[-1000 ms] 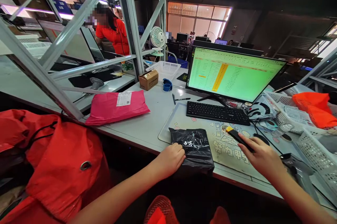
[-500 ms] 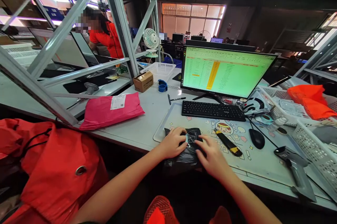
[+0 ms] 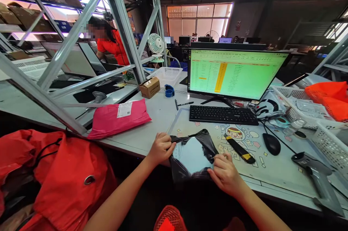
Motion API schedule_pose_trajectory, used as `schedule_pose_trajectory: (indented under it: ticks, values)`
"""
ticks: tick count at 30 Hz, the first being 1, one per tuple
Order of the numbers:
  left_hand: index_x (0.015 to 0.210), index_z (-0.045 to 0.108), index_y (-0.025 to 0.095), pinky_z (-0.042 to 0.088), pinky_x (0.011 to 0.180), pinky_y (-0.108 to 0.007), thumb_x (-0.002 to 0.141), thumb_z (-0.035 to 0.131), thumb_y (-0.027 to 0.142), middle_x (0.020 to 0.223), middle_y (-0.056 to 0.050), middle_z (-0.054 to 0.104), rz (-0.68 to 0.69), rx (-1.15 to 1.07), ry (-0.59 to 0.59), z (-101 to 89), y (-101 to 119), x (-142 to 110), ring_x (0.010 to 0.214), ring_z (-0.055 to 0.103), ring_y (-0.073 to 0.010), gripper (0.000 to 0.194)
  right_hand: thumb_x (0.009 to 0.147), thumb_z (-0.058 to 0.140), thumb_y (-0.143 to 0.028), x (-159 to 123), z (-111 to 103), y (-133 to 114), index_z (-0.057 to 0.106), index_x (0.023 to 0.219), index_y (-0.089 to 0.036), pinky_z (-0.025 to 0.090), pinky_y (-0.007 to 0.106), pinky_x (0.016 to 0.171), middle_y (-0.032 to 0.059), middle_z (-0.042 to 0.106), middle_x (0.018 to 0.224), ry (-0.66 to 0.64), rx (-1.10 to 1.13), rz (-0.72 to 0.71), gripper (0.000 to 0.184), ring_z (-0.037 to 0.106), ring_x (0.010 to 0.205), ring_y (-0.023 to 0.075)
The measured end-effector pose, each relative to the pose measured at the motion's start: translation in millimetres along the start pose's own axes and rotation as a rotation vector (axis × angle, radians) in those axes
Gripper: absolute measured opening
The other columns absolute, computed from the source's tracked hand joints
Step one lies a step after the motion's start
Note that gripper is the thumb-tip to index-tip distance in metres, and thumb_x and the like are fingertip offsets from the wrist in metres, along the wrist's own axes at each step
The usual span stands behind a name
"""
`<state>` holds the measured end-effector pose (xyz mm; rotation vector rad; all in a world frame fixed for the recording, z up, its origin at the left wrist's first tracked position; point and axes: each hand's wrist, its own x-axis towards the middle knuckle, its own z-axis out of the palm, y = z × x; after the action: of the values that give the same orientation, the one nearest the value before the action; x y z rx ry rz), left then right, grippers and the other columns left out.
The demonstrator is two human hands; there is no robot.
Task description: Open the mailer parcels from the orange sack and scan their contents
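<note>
Between my hands, at the desk's front edge, a black plastic mailing bag [image 3: 181,176] is torn wide across its top. Pale blue-white contents [image 3: 192,155] show through the hole; what they are I cannot make out. My left hand [image 3: 162,147] pinches the bag's left edge, fingers curled. On the opposite side my right hand [image 3: 224,171] grips the torn plastic with bent fingers. A black and yellow utility knife [image 3: 240,149] lies on the printed desk mat [image 3: 272,169], right of the bag.
A pink parcel [image 3: 122,117] lies left, near a small cardboard box [image 3: 149,87] and a blue tape roll [image 3: 169,91]. Keyboard [image 3: 223,115], monitor [image 3: 236,73], mouse [image 3: 271,144] and barcode scanner [image 3: 317,176] stand ahead and right. White baskets [image 3: 331,140] line the right side. A co-worker [image 3: 111,44] bends behind the metal frame.
My hands have moved apart, pulling the bag's plastic to either side. The small opening has widened into a large hole, baring the pale contents.
</note>
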<state>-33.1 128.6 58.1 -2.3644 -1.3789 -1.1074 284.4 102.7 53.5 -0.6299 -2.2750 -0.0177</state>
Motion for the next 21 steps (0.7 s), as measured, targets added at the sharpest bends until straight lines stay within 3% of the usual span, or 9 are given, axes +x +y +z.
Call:
schedule_pose_trajectory:
  ticks: [3, 6, 9, 12, 15, 17, 21]
  values:
    - [0.052, 0.059, 0.020, 0.037, 0.077, -0.037, 0.098, 0.051, 0.027, 0.062, -0.002, 0.057, -0.035, 0.094, -0.013, -7.8, -16, -12, 0.071, 0.050, -0.0173, 0.047, 0.097, 0.054, -0.011, -15, -7, 5, 0.045, 0.065, -0.017, 0.029, 0.038, 0.079, -0.0022, 0.048, 0.066, 0.017, -0.036, -0.006, 0.033, 0.051, 0.079, 0.0152]
    - [0.055, 0.063, 0.021, 0.037, 0.079, -0.038, 0.097, 0.052, 0.031, 0.065, -0.003, 0.061, -0.160, 0.124, -0.058, -6.5, -28, -23, 0.074, 0.053, -0.0187, 0.044, 0.097, 0.054, -0.010, -26, -6, 13, 0.046, 0.067, -0.017, 0.028, 0.038, 0.079, -0.0021, 0.050, 0.067, 0.015, -0.048, 0.030, 0.032, 0.054, 0.081, 0.0155]
    - [0.057, 0.064, 0.021, 0.039, 0.081, -0.039, 0.095, 0.052, 0.033, 0.068, -0.003, 0.061, -0.321, 0.120, -0.156, -0.4, -35, -29, 0.078, 0.054, -0.0203, 0.042, 0.100, 0.050, -0.015, -31, -4, 20, 0.048, 0.070, -0.018, 0.029, 0.040, 0.084, -0.0007, 0.054, 0.073, -0.069, -0.055, 0.097, 0.030, 0.057, 0.084, 0.0167]
    - [0.056, 0.061, 0.020, 0.043, 0.079, -0.038, 0.095, 0.051, 0.034, 0.072, -0.004, 0.060, -0.393, 0.108, -0.194, 0.6, -32, -29, 0.079, 0.056, -0.0207, 0.042, 0.102, 0.048, -0.020, -33, -3, 20, 0.049, 0.074, -0.019, 0.031, 0.042, 0.091, 0.0008, 0.058, 0.079, -0.140, -0.057, 0.179, 0.029, 0.059, 0.091, 0.0191]
    - [0.076, 0.067, 0.020, 0.048, 0.088, -0.041, 0.092, 0.055, 0.036, 0.101, -0.008, 0.066, -0.410, 0.049, -0.150, -10.6, -10, -27, 0.099, 0.060, -0.0241, 0.025, 0.103, 0.048, -0.023, -36, -2, 13, 0.050, 0.078, -0.020, 0.032, 0.043, 0.098, 0.0017, 0.062, 0.085, -0.147, -0.082, 0.223, 0.025, 0.061, 0.101, 0.0213]
    - [0.092, 0.068, 0.022, 0.045, 0.100, -0.045, 0.092, 0.058, 0.035, 0.124, -0.010, 0.062, -0.338, -0.022, -0.152, -21.9, 13, -30, 0.120, 0.055, -0.0271, 0.016, 0.103, 0.048, -0.023, -39, -3, 10, 0.051, 0.080, -0.022, 0.032, 0.044, 0.103, 0.0025, 0.064, 0.089, -0.147, -0.107, 0.221, 0.023, 0.061, 0.108, 0.0225]
    - [0.098, 0.066, 0.026, 0.040, 0.106, -0.048, 0.089, 0.066, 0.033, 0.129, -0.006, 0.063, -0.119, -0.073, -0.269, -33.8, 57, -53, 0.130, 0.051, -0.0291, 0.011, 0.103, 0.047, -0.024, -49, -5, 9, 0.054, 0.086, -0.023, 0.027, 0.048, 0.112, 0.0045, 0.067, 0.104, -0.194, -0.146, 0.208, 0.019, 0.057, 0.124, 0.0244]
